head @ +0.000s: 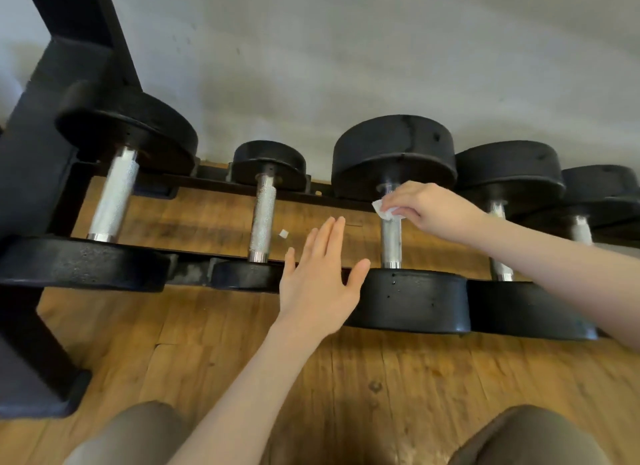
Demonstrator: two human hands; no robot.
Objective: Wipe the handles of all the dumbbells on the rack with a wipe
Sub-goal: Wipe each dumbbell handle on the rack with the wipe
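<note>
Several black dumbbells with knurled steel handles lie across the low black rack (242, 187). My right hand (429, 208) is closed on a small white wipe (382, 211) and presses it against the far end of the third dumbbell's handle (391, 243). My left hand (322, 274) hovers flat with fingers spread, in front of the gap between the second handle (262, 219) and the third, holding nothing. The first handle (114, 198) is at the left. Two more handles (498, 243) (581, 231) lie to the right, partly hidden by my right forearm.
A thick black rack upright (38, 146) and its foot (41, 388) stand at the left. A small white scrap (283, 234) lies on the wooden floor (346, 378) under the rack. A pale wall is behind. My knees show at the bottom edge.
</note>
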